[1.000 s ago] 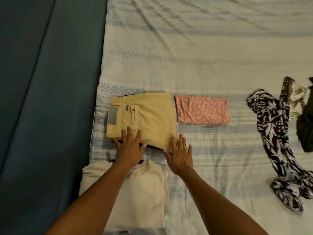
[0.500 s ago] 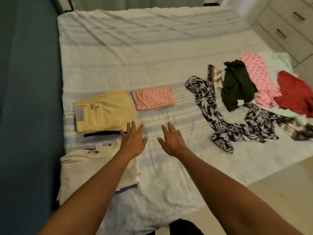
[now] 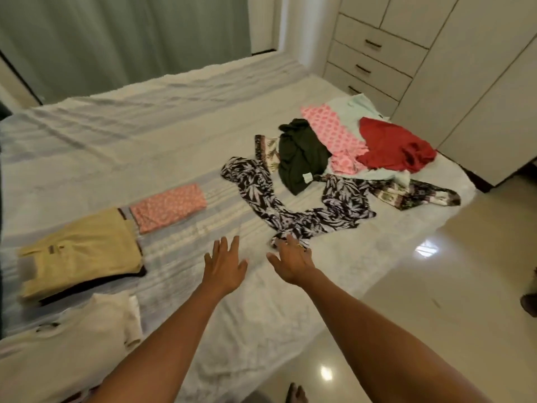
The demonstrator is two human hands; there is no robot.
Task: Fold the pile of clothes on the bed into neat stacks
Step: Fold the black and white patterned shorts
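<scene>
Folded trousers (image 3: 78, 251) lie at nine o'clock on the bed (image 3: 145, 141). The left hand (image 3: 225, 264) and right hand (image 3: 290, 261) hover with each grip spread and empty. The right reaches the print garment (image 3: 261, 193), which trails toward the pile (image 3: 377, 144) at two o'clock. Best pinch its end with both hands and shake it flat.

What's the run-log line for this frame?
left hand: open, empty | right hand: open, at print garment | folded: khaki pants, pink cloth | pile: unfolded

A home bedroom here: a made bed (image 3: 145, 146), built-in white wardrobe (image 3: 465, 82) with drawers, grey curtain (image 3: 116, 39), glossy tiled floor (image 3: 436, 271).
</scene>
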